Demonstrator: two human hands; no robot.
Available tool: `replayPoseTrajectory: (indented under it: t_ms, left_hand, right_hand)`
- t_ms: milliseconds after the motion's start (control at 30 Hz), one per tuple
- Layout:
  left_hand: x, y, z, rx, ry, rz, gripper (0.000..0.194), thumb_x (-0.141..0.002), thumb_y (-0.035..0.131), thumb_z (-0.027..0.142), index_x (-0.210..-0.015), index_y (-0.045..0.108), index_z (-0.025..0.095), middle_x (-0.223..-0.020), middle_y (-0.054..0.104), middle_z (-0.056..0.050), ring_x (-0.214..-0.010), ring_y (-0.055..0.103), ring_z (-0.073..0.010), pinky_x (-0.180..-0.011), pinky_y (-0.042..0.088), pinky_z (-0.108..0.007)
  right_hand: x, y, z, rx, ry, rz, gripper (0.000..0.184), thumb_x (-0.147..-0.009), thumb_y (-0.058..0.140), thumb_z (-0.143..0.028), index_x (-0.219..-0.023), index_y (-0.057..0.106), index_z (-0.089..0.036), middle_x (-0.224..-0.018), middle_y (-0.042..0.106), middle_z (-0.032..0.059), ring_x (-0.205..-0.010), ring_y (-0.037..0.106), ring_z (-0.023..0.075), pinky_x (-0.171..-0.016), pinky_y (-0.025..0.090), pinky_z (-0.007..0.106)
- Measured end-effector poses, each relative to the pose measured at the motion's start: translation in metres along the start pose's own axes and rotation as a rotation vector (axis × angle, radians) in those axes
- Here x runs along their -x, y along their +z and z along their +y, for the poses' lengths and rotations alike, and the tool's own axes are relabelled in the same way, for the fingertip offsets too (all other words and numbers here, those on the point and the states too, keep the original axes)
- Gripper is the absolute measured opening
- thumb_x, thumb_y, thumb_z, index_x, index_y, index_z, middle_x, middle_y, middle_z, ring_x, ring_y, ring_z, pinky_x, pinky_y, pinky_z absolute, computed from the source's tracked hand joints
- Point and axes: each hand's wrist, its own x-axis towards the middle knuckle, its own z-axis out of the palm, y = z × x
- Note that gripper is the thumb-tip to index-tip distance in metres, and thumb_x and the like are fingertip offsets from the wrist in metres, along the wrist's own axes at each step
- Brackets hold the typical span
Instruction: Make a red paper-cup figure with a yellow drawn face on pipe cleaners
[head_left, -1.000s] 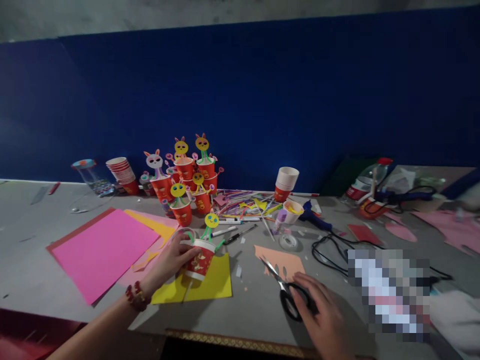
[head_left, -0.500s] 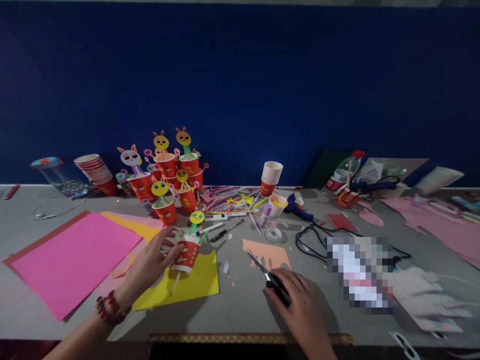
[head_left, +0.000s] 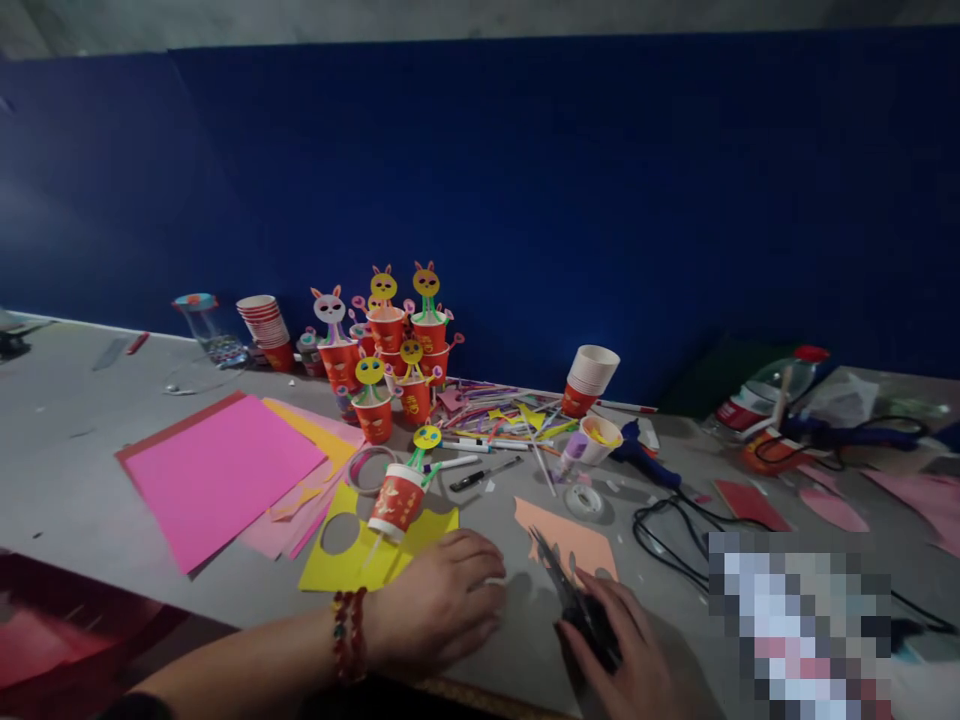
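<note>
My right hand (head_left: pixel 615 640) grips black-handled scissors (head_left: pixel 551 560), their blades over a peach paper scrap (head_left: pixel 585 530) with cut-out gaps. My left hand (head_left: pixel 446 600) is low over the desk, fingers loosely bent and slightly blurred, with nothing visible in it. Just beyond it, a red paper cup (head_left: pixel 397 500) with a smiling yellow paper face (head_left: pixel 427 438) and green stems stands tilted over yellow paper (head_left: pixel 341 560) with a round hole. A white stick shows below the cup. Next to it lies a tape roll (head_left: pixel 373 470).
Decorated cups (head_left: pixel 371 415) with paper faces cluster behind. Pink paper (head_left: pixel 225 480) lies left, loose sticks and pens (head_left: pixel 487 475) at the middle. Stacked cups (head_left: pixel 589 385) stand at the back. A blue glue gun (head_left: pixel 645 455) with a black cord and a bottle (head_left: pixel 757 395) are right.
My left hand has come away from the red cup and moved right, nearer me. The cup stays on the yellow paper. My right hand keeps the scissors. The view has turned left.
</note>
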Motion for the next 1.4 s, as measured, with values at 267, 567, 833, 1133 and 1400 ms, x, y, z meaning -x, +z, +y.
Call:
replayPoseTrajectory:
  t_ms: [267,567,833,1133,1400]
  left_hand:
    - [-0.012,0.002,0.004,-0.006,-0.051,-0.201,0.049,-0.094,0.055,0.044,-0.136,0.049,0.018,-0.145,0.052,-0.014,-0.133,0.047,-0.0298,-0.115,0.034,-0.045]
    - [-0.016,0.008,0.0,-0.071,-0.128,-0.313,0.054,-0.091,0.062,0.047,-0.134,0.053,0.016,-0.152,0.045,-0.015,-0.139,0.041,-0.0323,-0.117,0.031,-0.05]
    - [-0.01,0.01,0.005,-0.107,-0.064,-0.343,0.06,-0.093,0.058,0.051,-0.141,0.047,0.017,-0.155,0.042,-0.016,-0.139,0.042,-0.0323,-0.117,0.029,-0.051]
    - [0.01,-0.002,0.002,-0.082,-0.123,-0.382,0.059,-0.093,0.059,0.05,-0.14,0.049,0.016,-0.154,0.044,-0.016,-0.14,0.042,-0.0318,-0.117,0.031,-0.048]
    - [0.031,0.001,-0.002,-0.005,-0.228,-0.453,0.069,-0.092,0.063,0.047,-0.151,0.038,0.023,-0.162,0.032,-0.012,-0.147,0.034,-0.033,-0.12,0.029,-0.053]
  right_hand:
    - [-0.015,-0.013,-0.007,-0.155,-0.18,-0.111,0.03,-0.095,0.055,-0.03,-0.124,0.061,-0.028,-0.115,0.072,0.0083,-0.104,0.073,0.0245,-0.086,0.062,0.03]
    - [-0.011,-0.03,0.003,-0.074,-0.177,-0.041,0.022,-0.097,0.05,-0.027,-0.111,0.067,-0.027,-0.107,0.074,0.0089,-0.097,0.075,0.0238,-0.079,0.064,0.031]
    - [-0.017,-0.023,0.006,0.02,-0.25,-0.032,0.023,-0.098,0.053,-0.041,-0.111,0.066,-0.027,-0.103,0.076,0.0076,-0.095,0.074,0.026,-0.078,0.064,0.036]
    - [-0.041,-0.014,0.036,0.174,-0.149,-0.035,0.039,-0.097,0.046,-0.042,-0.127,0.061,-0.021,-0.13,0.067,0.0141,-0.121,0.063,0.0323,-0.097,0.055,0.048]
    - [-0.067,-0.013,0.028,0.188,-0.045,-0.196,0.039,-0.09,0.053,-0.028,-0.128,0.061,-0.02,-0.122,0.072,0.0116,-0.114,0.065,0.0285,-0.098,0.053,0.045]
